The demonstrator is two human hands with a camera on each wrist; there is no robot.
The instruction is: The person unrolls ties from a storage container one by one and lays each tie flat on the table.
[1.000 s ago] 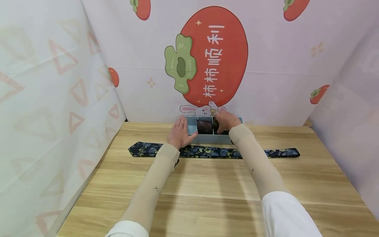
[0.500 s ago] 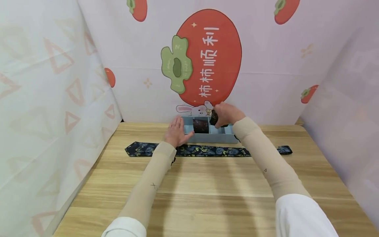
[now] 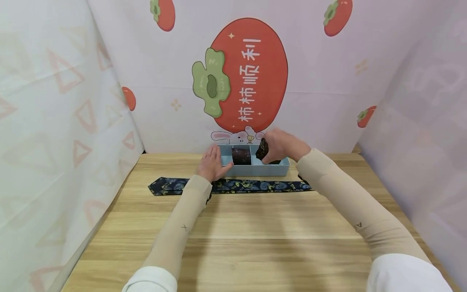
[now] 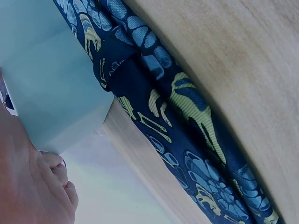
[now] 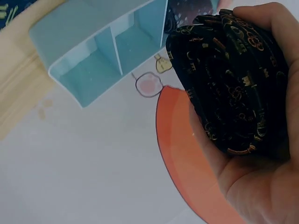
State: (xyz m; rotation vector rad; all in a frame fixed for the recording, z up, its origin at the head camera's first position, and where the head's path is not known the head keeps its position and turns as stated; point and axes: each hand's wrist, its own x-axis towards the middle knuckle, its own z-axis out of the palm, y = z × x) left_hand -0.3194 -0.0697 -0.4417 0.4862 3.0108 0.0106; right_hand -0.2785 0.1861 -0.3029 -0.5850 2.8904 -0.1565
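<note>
Near to far. Wood-grain table (image 3: 233, 243), on the person's side of the fingers of L hand (image 3: 209, 164) & R hand (image 3: 279, 146). Patterned tie (image 3: 255, 185), navy w/ blue & yellow motifs, laid crosswise on the table, just nearer than the L fingers. L fingers: extended, released, set along the L end of the light-blue box (image 3: 255, 170), thumb spread at its front wall; compts. run from here to below the R fingers. Maroon roll (image 3: 241, 156), in a compt. just R of the L thumb. R fingers & thumb: grasping dark roll (image 5: 224, 84), black w/ orange-gold motifs, held above the box's R part, coiled end exposed btwn. thumb & fingers. Backdrop (image 3: 328, 101), beyond all fingertips, w/ lg. red fruit print (image 3: 262, 69) &, lower, rabbit print (image 3: 238, 138) near the R fingertips.
</note>
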